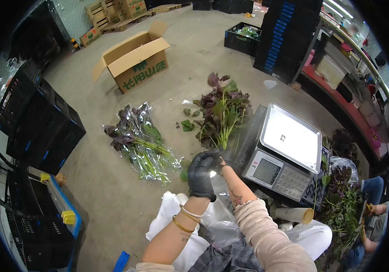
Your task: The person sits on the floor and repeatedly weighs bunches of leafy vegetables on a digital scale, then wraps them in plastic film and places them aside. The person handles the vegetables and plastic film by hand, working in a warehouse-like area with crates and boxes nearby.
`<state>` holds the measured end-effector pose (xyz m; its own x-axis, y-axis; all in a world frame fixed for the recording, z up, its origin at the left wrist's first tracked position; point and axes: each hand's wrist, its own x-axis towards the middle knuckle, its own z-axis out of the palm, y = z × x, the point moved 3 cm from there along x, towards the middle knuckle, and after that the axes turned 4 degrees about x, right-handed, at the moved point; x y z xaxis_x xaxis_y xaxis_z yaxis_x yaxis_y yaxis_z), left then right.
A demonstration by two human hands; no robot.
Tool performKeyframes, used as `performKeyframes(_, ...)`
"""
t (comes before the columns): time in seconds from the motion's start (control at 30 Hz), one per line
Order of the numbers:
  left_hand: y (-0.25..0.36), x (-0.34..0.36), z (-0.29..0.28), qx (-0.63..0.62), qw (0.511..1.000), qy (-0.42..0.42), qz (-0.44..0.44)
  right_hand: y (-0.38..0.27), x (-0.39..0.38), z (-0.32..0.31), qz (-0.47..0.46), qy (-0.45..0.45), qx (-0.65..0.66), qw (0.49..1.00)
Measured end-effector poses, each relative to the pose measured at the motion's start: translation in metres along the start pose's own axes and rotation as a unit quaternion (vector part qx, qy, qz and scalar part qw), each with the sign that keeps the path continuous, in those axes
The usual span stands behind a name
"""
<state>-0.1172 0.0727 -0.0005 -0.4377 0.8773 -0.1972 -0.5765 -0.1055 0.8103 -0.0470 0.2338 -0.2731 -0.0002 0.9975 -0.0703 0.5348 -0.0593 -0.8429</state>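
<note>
My left hand [201, 176], in a black glove, is bent with its fingers curled inward at the centre. Against it is my right hand [223, 166], dark-gloved and mostly hidden behind the left. What the fingers hold is hidden. Clear plastic bags [219, 222] lie over my lap below the hands. Just beyond them, a loose pile of purple-green leafy stems [224, 115] rests on the floor. Left of it lie bagged leafy stems [142, 140] in clear plastic. A digital scale [289, 138] with a bare silver pan stands to the right of my hands.
An open cardboard box [135, 63] stands at far left. Black crates are stacked at left [45, 122] and far right [287, 36]. A cardboard tube [296, 215] lies by my right knee. More leafy stems [341, 204] lie at right, beside another person [375, 217].
</note>
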Motion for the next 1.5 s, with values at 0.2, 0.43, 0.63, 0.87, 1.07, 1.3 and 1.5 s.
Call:
performKeyframes(0.2,0.002,0.009,-0.021,0.008,1.000,0.005,0.004,0.077,-0.010,0.046,0.025,-0.001,-0.100,0.995)
performKeyframes(0.43,0.013,0.009,-0.031,0.021,0.999,0.027,0.022,0.057,-0.030,0.057,0.057,0.074,0.110,0.990)
performKeyframes(0.63,0.015,0.012,-0.021,0.036,0.998,0.018,0.040,-0.123,-0.041,-0.105,-0.069,0.086,0.212,0.971)
performKeyframes(0.87,0.004,0.016,-0.013,0.059,0.997,0.009,0.047,-0.159,-0.011,-0.325,-0.272,-0.030,0.316,0.908)
performKeyframes(1.07,-0.014,0.018,-0.001,0.128,0.991,-0.041,-0.017,-0.131,-0.038,-0.452,-0.211,0.053,0.341,0.915)
performKeyframes(1.3,-0.055,0.014,0.047,0.127,0.979,-0.113,-0.109,-0.027,-0.024,-0.473,-0.293,0.149,-0.257,0.909)
performKeyframes(1.5,-0.067,0.012,0.057,0.126,0.974,-0.154,-0.110,0.054,-0.036,-0.452,-0.163,0.021,-0.460,0.873)
